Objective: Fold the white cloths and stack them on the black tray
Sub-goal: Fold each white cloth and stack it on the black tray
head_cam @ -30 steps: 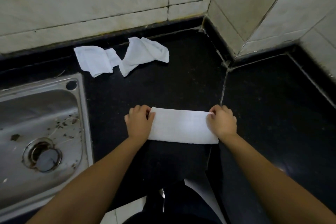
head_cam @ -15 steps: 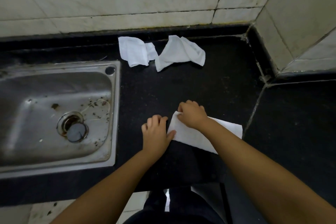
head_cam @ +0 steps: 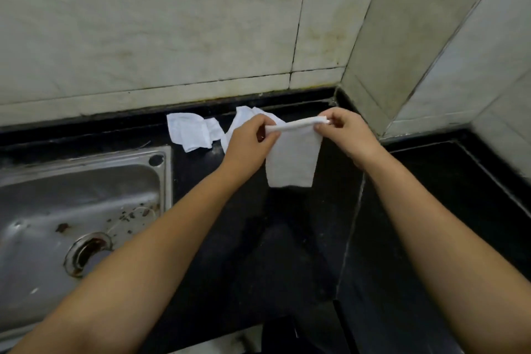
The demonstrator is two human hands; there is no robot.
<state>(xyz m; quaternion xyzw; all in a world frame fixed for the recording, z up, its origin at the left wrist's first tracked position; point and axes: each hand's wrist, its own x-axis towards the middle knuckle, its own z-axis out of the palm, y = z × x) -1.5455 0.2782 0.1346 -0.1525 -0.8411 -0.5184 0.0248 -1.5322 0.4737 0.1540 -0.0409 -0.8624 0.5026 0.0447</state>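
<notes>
Left hand (head_cam: 249,141) and right hand (head_cam: 349,135) pinching top edge of folded white cloth (head_cam: 291,161), holding it hanging above black counter (head_cam: 287,238). Two crumpled cloths (head_cam: 191,132) lying by back wall (head_cam: 172,37). Steel sink (head_cam: 71,210) sitting left.

Both your bare forearms reach forward from the lower corners and converge toward the middle. Your left hand (head_cam: 249,139) has its fingers curled, pinching the left end of the cloth's (head_cam: 291,159) top edge. Your right hand (head_cam: 346,135) pinches the right end, thumb and fingers closed on it. The two hands sit level, near each other, raised above the tabletop (head_cam: 301,238).
</notes>
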